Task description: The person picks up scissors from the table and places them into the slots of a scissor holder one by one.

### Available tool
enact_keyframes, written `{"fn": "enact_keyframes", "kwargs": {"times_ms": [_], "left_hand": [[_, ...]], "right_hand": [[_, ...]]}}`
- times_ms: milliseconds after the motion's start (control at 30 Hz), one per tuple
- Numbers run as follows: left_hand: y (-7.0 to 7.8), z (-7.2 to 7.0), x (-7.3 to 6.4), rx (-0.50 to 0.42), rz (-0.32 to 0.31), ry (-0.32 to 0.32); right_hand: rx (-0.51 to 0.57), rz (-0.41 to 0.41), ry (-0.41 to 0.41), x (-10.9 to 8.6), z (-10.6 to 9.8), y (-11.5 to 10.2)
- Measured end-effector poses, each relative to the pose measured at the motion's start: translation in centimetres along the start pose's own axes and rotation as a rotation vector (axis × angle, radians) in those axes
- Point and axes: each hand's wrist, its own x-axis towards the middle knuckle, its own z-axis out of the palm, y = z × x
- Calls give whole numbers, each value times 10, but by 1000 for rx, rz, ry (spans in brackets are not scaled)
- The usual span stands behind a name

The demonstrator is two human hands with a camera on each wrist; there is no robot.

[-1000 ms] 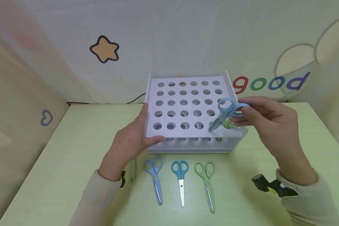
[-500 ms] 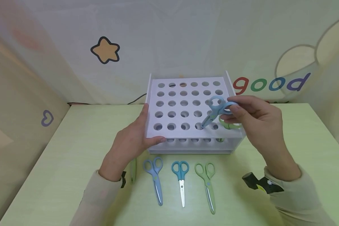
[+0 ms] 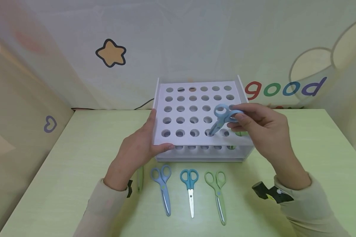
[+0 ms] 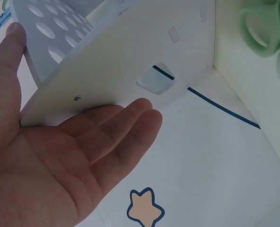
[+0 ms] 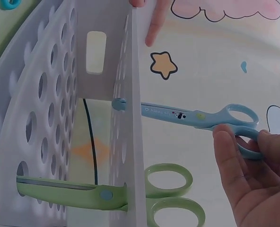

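Note:
My right hand [image 3: 268, 135] pinches light blue scissors [image 3: 222, 118] by one finger loop. They tilt down to the left, with the tip in a front-row hole of the white rack [image 3: 185, 140]. In the right wrist view, the tip of the blue scissors [image 5: 173, 112] pokes through the perforated top board. Green scissors [image 5: 74, 194] stand in the rack's right front hole, their loops partly behind my right hand in the head view. My left hand [image 3: 136, 144] rests against the rack's left side, thumb along the front top edge. Its fingers [image 4: 130, 137] lie nearly straight on the side panel.
In front of the rack lie periwinkle scissors [image 3: 162, 187], teal scissors [image 3: 191, 191] with metal blades and green scissors [image 3: 217, 194]. Another green item [image 3: 140, 179] is mostly hidden by my left hand. A dark cable [image 3: 143, 103] runs behind the rack, along the printed backdrop [image 3: 195, 42].
My right hand has moved left with the light blue scissors, and their tip has gone from over the board into a front-row hole. My left hand stays put.

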Motion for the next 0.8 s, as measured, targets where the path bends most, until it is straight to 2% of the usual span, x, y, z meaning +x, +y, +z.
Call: {"fn": "enact_keyframes", "kwargs": {"times_ms": [800], "left_hand": [[0, -1, 0, 14, -10, -2]], "right_hand": [[-324, 100, -72, -4, 12, 6]]}}
